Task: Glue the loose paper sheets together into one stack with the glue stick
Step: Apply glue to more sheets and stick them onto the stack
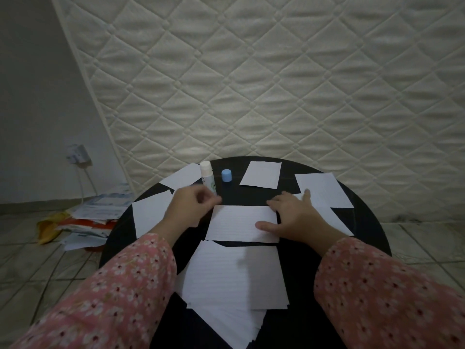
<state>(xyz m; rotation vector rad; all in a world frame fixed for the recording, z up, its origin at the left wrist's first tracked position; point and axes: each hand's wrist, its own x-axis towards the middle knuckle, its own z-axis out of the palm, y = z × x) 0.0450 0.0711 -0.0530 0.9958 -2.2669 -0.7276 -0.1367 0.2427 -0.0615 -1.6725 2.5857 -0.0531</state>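
The lined sheet (242, 224) under work lay flat at the middle of the round black surface (372, 233), its long edges running left to right. The right hand (294, 217) rested on its right end with fingers spread and straight, thumb on the paper's near right part. The left hand (190, 205) sat at the sheet's left edge with fingers curled; motion blur prevented telling whether it gripped the paper or the glue stick (208, 178), which stood uncapped and tilted just behind it. The blue cap (226, 175) stood upright just right of the stick, apart from it. A stack of sheets (234, 278) lay nearer the person, its edges fanned and unaligned, overhanging the near rim. Loose sheets ringed the work: one at the far centre (261, 175), two overlapping at the far right (324, 190), one at the left (151, 212), one at the far left behind the stick (182, 176). Bare black showed in strips between the papers, chiefly between cap and far-centre sheet. A quilted mattress (276, 84) stood against the surface's far edge. On the tiled floor (37, 268) to the left lay a pile of papers (93, 222), with a wall socket (78, 153) above.
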